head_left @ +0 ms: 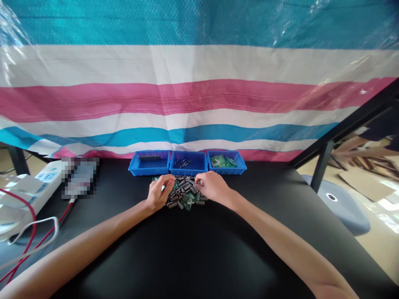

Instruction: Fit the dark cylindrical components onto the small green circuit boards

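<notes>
The bench (218, 249) is plain black. Three bright blue bins (188, 162) stand in a row at its far edge; the right one holds green pieces (223, 161). The pile (184, 193) mixes dark grey cylinders with what look like green boards. The tarp (199, 83) behind runs in teal, white and pink stripes. The power strip (46, 178) is white, its cable (18, 245) red.

The scene is lit brightly by daylight from the right. Edges are bowed by wide-angle distortion. Glare is seen on the plastic sheet (199, 83).
</notes>
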The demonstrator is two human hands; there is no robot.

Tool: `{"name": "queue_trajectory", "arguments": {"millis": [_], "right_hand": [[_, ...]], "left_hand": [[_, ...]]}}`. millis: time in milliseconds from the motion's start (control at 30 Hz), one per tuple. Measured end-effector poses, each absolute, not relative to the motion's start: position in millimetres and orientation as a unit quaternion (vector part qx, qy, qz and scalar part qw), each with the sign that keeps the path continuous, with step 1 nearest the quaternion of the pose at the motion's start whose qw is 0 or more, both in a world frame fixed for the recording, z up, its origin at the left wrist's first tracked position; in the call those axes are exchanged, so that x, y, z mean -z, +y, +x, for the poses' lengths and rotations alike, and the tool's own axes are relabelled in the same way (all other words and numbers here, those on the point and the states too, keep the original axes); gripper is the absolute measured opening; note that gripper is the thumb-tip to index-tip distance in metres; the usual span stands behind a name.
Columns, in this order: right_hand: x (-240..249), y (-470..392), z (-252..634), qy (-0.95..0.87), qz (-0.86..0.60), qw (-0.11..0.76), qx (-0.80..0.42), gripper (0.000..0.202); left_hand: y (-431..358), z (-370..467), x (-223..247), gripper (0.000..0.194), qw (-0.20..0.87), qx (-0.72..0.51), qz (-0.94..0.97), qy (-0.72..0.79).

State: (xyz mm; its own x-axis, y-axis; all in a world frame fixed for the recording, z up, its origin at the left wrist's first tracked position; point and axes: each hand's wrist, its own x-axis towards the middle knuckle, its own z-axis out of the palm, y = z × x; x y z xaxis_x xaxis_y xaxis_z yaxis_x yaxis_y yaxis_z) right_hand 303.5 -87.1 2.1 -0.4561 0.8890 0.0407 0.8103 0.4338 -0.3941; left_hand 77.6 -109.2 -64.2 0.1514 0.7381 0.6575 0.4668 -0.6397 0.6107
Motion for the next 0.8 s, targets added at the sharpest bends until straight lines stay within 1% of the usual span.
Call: {"name": "queue_trajectory", "arguments": {"millis": [100, 200, 333, 500, 700, 800], "right_hand": [[5, -88, 303, -0.855, -0.5, 0.058, -0.13, 0.007], [7, -88, 303, -0.862, -0.492, 0.035, -0.118, 0.012], [8, -87, 303, -0.856, -0.506, 0.018, -0.108, 0.012], [9, -87, 302, -0.846, -0.522, 0.006, -0.109, 0.018], [14, -88, 297, -0.83, -0.548, 0.014, -0.107, 0.018], [14, -86, 297, -0.819, -0.56, 0.03, -0.118, 0.014]], "left_hand": [[-109, 78, 62, 0.012, 0.123, -0.507, 0.755, 0.397], [-109, 79, 60, 0.012, 0.116, -0.501, 0.76, 0.397], [-110, 80, 58, 0.011, 0.115, -0.498, 0.762, 0.398], [-110, 80, 57, 0.011, 0.109, -0.492, 0.767, 0.397], [-110, 81, 54, 0.01, 0.093, -0.485, 0.777, 0.391], [-111, 81, 53, 0.01, 0.09, -0.482, 0.778, 0.393]]}}
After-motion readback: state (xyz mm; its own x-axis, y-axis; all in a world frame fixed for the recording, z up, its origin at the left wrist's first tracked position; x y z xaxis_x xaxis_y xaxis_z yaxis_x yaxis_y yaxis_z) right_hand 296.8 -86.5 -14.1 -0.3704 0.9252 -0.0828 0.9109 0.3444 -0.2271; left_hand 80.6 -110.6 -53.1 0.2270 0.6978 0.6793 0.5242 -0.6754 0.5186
